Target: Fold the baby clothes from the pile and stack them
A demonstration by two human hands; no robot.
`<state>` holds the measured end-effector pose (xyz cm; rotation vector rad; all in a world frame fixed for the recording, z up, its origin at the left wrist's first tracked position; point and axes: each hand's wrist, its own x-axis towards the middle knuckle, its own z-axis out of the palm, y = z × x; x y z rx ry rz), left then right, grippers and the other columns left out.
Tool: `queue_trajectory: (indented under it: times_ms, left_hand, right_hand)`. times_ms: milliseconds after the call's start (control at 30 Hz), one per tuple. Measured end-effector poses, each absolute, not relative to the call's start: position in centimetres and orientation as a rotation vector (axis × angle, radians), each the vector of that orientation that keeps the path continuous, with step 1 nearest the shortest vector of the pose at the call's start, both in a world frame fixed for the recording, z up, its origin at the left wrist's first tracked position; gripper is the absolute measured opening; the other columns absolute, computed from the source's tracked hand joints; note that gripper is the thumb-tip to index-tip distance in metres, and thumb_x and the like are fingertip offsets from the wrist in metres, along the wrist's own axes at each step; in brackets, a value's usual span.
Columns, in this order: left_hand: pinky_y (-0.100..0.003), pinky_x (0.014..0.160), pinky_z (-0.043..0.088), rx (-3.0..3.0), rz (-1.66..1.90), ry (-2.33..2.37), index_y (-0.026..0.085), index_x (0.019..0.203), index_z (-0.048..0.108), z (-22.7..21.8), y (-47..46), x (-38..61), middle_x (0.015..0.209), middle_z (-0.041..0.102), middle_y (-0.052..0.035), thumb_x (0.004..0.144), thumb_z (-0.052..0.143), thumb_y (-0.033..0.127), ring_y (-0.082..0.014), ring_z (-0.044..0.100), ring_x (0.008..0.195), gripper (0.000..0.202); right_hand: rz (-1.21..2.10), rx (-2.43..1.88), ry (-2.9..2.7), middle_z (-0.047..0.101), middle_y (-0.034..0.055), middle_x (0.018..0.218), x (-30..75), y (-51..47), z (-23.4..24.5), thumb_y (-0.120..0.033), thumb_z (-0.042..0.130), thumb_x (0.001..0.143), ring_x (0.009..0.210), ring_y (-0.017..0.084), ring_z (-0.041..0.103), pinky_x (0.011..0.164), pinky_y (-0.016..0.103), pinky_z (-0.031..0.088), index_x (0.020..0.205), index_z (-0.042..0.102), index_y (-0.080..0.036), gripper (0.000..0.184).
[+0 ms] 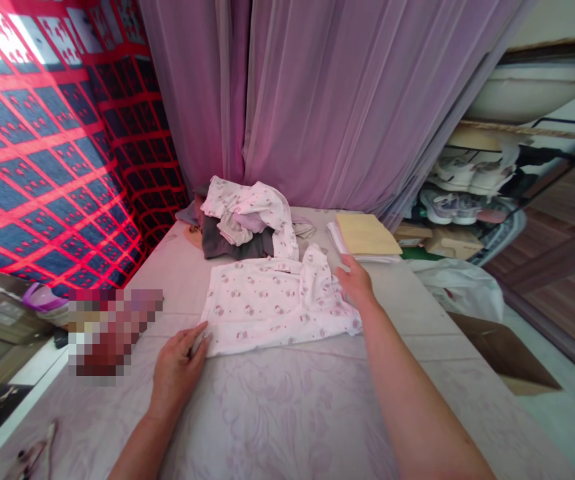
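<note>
Head view: left hand lies open on the near corner of the shirt; right hand lies flat on its far side.

A white, soft cotton garment printed with small pink and grey motifs is seen spread out flat in a roughly rectangular shape, just in front of the heap of crumpled white, grey and lilac clothes, with its far edge almost touching that heap. Its far right part, a little to the right of the heap, is turned over and bunched into a raised ridge. The rest is smoothed out with only light creases, and the edge farthest from the heap is laid fairly straight.
</note>
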<state>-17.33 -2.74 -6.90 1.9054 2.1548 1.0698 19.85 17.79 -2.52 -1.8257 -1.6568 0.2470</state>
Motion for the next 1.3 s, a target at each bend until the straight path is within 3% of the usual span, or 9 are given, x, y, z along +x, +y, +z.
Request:
queue_trajectory:
  times_ms: [167,267,500,700,900,1067,1300]
  left_hand:
    - [-0.033,0.08,0.051,1.915,1.019,2.172,0.024,0.111,0.067,-6.7,-2.7,-17.4,0.095,0.073,-0.0052,0.086,0.046,0.051,-0.021,0.065,0.086,0.043]
    - [-0.031,0.074,0.051,1.9,0.99,2.188,0.026,0.114,0.066,-6.4,-2.7,-17.3,0.085,0.072,-0.0032,0.085,0.046,0.052,-0.0197,0.065,0.077,0.044]
    - [-0.028,0.07,0.049,1.87,1.016,2.151,0.025,0.112,0.067,-6.3,-2.8,-17.2,0.074,0.069,-0.0013,0.084,0.046,0.05,-0.017,0.061,0.067,0.043]
    - [-0.031,0.078,0.049,1.953,0.982,2.069,0.025,0.106,0.07,-6.4,-2.7,-17.2,0.088,0.073,-0.003,0.084,0.047,0.046,-0.0189,0.064,0.079,0.038]
    - [-0.032,0.078,0.05,1.959,0.964,2.083,0.024,0.105,0.071,-6.2,-2.6,-17.1,0.091,0.074,-0.004,0.083,0.048,0.046,-0.0201,0.065,0.082,0.038]
    - [-0.031,0.076,0.05,1.941,0.983,2.091,0.023,0.104,0.071,-6.1,-2.7,-17.0,0.085,0.074,-0.004,0.084,0.048,0.048,-0.0197,0.065,0.079,0.039]
    - [-0.034,0.082,0.049,1.948,0.938,2.112,0.024,0.101,0.072,-6.4,-2.8,-16.9,0.089,0.074,-0.0037,0.081,0.05,0.041,-0.021,0.065,0.083,0.034]
  right_hand:
    - [0.297,-2.04,-1.562,0.072,0.0047,0.084,23.4,11.6,-3.8,-0.041,0.051,0.079,0.071,0.019,0.063,0.063,0.029,0.043,0.107,0.066,-0.021,0.037]
    - [0.462,-2.064,-1.562,0.069,0.0027,0.071,24.1,8.7,-4.7,-0.052,0.053,0.075,0.064,0.019,0.061,0.059,0.029,0.042,0.099,0.069,-0.02,0.042]
    - [0.723,-1.629,-1.341,0.067,0.0016,0.072,24.5,5.4,-6.3,-0.047,0.056,0.072,0.062,0.017,0.059,0.06,0.028,0.045,0.113,0.062,-0.016,0.052]
    - [0.618,-1.694,-1.493,0.07,0.0056,0.088,26.6,2.8,-6.6,-0.045,0.055,0.065,0.084,0.023,0.061,0.076,0.034,0.047,0.082,0.07,-0.021,0.033]
    - [0.484,-1.906,-1.42,0.067,0.0019,0.067,24.8,4.2,-5.1,-0.058,0.054,0.066,0.064,0.02,0.059,0.066,0.033,0.045,0.088,0.067,-0.02,0.045]
    - [0.354,-1.82,-1.43,0.066,0.0021,0.065,25.4,3.4,-5.7,-0.051,0.052,0.067,0.061,0.019,0.057,0.063,0.03,0.043,0.09,0.067,-0.02,0.042]
    - [0.161,-1.837,-1.622,0.067,0.0046,0.063,25.9,2.3,-7.1,-0.048,0.049,0.067,0.06,0.021,0.058,0.067,0.035,0.043,0.079,0.069,-0.019,0.037]
